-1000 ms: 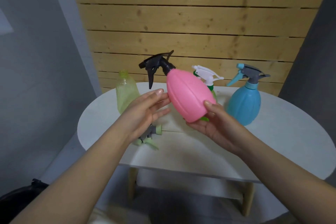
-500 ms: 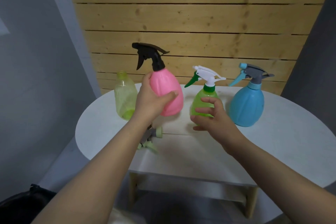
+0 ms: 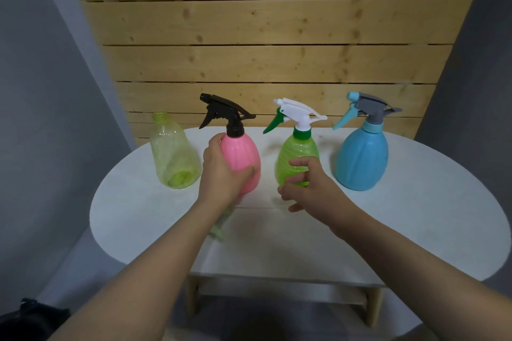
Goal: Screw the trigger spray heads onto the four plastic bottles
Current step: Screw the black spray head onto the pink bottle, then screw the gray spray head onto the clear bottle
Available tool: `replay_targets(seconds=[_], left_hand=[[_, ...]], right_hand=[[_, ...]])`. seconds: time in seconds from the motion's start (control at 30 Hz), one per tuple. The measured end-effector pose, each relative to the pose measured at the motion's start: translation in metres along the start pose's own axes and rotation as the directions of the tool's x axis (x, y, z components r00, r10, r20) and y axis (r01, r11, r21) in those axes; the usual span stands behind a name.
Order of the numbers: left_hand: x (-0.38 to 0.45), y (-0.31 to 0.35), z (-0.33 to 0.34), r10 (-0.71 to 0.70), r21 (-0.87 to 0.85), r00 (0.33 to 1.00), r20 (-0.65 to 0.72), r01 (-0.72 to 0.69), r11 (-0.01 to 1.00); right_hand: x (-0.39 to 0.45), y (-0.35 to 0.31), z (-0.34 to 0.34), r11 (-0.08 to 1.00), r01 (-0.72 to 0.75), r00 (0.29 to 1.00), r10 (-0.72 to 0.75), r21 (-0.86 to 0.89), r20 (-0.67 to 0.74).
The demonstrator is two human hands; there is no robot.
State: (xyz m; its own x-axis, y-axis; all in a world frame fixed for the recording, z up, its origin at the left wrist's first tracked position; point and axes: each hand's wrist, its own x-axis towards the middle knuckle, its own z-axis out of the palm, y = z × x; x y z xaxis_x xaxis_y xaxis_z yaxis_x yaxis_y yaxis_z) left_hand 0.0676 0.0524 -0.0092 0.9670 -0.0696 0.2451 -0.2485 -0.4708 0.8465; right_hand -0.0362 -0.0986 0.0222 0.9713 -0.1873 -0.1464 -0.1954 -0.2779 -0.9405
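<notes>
A: What is sitting on the white tabletop [image 3: 415, 216]?

B: Four bottles are standing in a row across the middle of the frame. At the left is a pale yellow-green bottle [image 3: 174, 159] with its threaded neck bare. Right of it is the pink bottle [image 3: 245, 156] wearing a black spray head [image 3: 224, 112]. Then comes the green bottle [image 3: 296, 156] with a white spray head [image 3: 297, 112], and at the right the blue bottle [image 3: 361, 158] with a grey and blue spray head [image 3: 368, 111].

A: What is the left hand [image 3: 221, 174] doing?

B: Its grip is wrapping around the lower left side of the pink bottle, thumb lying across the front, with the bottle standing upright on the tabletop.

A: And the right hand [image 3: 313, 188]?

B: It is hovering in front of the green bottle's base, fingers [image 3: 300, 162] curled loosely and spread, clasping nothing. Whether the fingertips are touching the bottle, I cannot tell.

A: Is a loose head lying anywhere?

B: A pale green spray head [image 3: 219, 231] is peeking out from under the left forearm, just left of centre, lying on the tabletop and mostly hidden.
</notes>
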Motion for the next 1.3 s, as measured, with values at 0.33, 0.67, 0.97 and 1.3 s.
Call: replay_targets(seconds=[0.33, 0.67, 0.97, 1.3], left_hand=[[-0.009, -0.001, -0.01, -0.103, 0.051, 0.994, 0.045, 0.1, 0.994], [-0.031, -0.025, -0.049, -0.316, 0.647, 0.915, 0.251, 0.084, 0.758], [-0.034, -0.03, -0.079, -0.273, 0.291, 0.938, 0.214, 0.206, 0.934], [-0.036, -0.065, -0.15, -0.244, 0.193, 0.969, 0.037, 0.232, 0.953]], right_hand=[[0.001, 0.001, 0.004, 0.999, 0.01, 1.0, -0.008, -0.039, 0.03], [0.001, 0.003, 0.019, 0.997, 0.023, 0.997, -0.017, -0.073, 0.073], [-0.001, -0.011, 0.049, 0.991, 0.098, 0.994, -0.093, -0.095, 0.062], [0.03, -0.038, 0.123, 0.95, 0.271, 0.961, -0.257, -0.158, 0.104]])
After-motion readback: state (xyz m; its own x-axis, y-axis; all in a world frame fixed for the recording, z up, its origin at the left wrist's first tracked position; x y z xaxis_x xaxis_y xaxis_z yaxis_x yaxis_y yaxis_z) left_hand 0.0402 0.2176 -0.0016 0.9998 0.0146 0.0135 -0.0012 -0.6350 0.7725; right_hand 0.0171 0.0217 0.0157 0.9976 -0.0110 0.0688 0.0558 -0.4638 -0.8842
